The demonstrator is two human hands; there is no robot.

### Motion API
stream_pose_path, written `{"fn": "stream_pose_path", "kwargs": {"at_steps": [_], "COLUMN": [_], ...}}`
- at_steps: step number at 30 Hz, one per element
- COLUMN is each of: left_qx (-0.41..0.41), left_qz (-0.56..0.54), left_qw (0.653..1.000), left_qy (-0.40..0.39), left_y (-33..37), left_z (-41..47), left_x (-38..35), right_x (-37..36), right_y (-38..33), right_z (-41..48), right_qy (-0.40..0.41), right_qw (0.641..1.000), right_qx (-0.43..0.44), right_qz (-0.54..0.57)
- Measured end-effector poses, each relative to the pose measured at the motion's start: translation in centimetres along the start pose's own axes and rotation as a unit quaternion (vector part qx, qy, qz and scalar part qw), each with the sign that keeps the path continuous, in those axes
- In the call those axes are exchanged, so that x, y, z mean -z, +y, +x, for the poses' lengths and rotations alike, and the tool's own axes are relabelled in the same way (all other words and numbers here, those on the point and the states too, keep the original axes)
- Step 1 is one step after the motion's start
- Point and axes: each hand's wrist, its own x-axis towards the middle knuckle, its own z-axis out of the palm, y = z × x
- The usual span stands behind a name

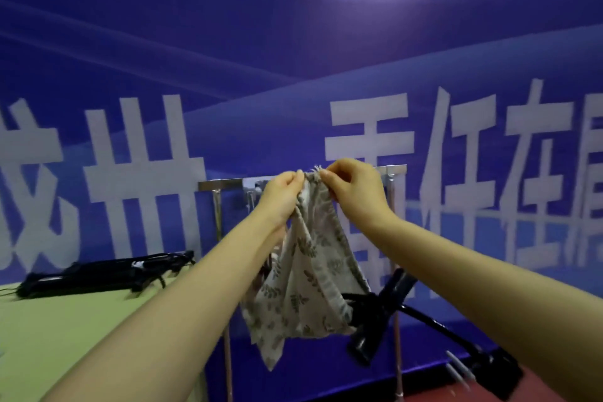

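Pinching grips of left hand (280, 196) and right hand (355, 192) hold the cloth (303, 287) by its bunched top at the rail (225, 184), beside the worktop (49, 336); a slackened pinch would likely drop it.

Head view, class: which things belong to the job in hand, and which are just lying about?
In the job: leaf-print cloth, pinched at its top edge by the left hand and right hand; metal rail just behind them.
Lying about: black bundle on the green table; black clamp arm; blue banner.
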Motion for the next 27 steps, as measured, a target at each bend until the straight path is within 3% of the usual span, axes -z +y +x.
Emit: {"fn": "stream_pose_path", "kwargs": {"at_steps": [7,15,22,27], "left_qx": [0.03,0.035,0.043,0.055], "left_qz": [0.015,0.044,0.066,0.022], "left_qw": [0.999,0.997,0.994,0.996], "left_qy": [-0.038,-0.057,-0.079,-0.072], "left_y": [-4.8,-8.1,-10.7,-11.7], "left_z": [1.3,2.2,3.6,6.2], "left_x": [-4.3,-6.6,-7.2,-9.2], "right_x": [1.0,0.1,-0.9,-1.9], "right_y": [5.4,10.4,13.0,14.3], "right_z": [1.3,2.5,3.9,5.7], "right_qy": [-0.001,0.015,-0.014,-0.02], "right_qw": [0.993,0.958,0.977,0.993], "right_qx": [-0.111,-0.241,-0.198,-0.101], "right_qz": [0.044,0.154,0.074,-0.055]}}
